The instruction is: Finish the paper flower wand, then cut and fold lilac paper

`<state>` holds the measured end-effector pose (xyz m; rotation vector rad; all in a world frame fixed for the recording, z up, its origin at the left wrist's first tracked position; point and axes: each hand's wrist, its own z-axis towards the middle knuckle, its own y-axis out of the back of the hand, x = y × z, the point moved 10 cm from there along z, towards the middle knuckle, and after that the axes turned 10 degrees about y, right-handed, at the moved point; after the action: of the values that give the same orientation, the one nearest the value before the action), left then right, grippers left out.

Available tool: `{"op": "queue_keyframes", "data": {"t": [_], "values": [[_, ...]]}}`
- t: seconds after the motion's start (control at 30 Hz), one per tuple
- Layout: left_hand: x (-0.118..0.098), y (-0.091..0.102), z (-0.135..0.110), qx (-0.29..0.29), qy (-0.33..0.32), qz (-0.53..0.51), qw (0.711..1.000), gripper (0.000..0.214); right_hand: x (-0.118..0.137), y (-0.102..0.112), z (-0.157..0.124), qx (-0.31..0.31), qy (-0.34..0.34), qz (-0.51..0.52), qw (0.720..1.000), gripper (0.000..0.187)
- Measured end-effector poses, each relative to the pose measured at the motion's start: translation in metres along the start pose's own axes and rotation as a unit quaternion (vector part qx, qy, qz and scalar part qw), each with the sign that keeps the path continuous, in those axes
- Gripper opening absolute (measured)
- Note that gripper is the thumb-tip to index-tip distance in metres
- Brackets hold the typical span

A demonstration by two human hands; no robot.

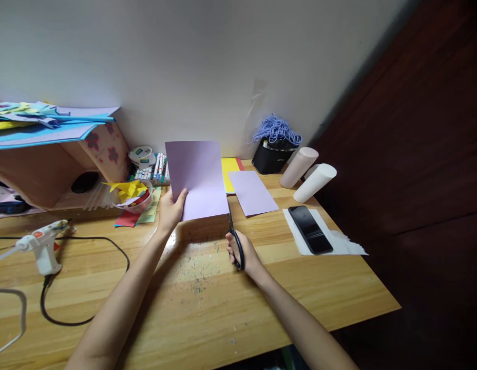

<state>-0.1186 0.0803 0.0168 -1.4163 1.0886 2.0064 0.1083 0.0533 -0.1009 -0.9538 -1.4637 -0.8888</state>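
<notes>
A folded-looking sheet of lilac paper is held up over the middle of the table by my left hand, thumb on its front at the lower left. In my right hand is a pair of black-handled scissors, its fingers wrapped in the handles. The blades point away from me and lie along the paper's lower right edge; I cannot tell whether they touch it. Beyond them, a second lilac sheet rests on the table, partly over a yellow sheet.
Left lies a white glue gun with a looping black cable. A bowl of paper scraps, markers and a decorated box stand behind. At the right are a phone, white rolls and a black holder with purple string.
</notes>
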Motion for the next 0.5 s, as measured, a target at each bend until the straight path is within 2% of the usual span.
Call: {"op": "queue_keyframes", "data": {"t": [0.27, 0.5], "values": [[0.004, -0.002, 0.001, 0.004, 0.002, 0.000, 1.000, 0.035, -0.005, -0.005, -0.002, 0.011, -0.024, 0.040, 0.999, 0.051], [0.005, -0.006, 0.001, 0.021, 0.006, 0.000, 1.000, 0.034, 0.012, -0.014, -0.005, 0.053, -0.001, 0.061, 0.997, 0.063]]}}
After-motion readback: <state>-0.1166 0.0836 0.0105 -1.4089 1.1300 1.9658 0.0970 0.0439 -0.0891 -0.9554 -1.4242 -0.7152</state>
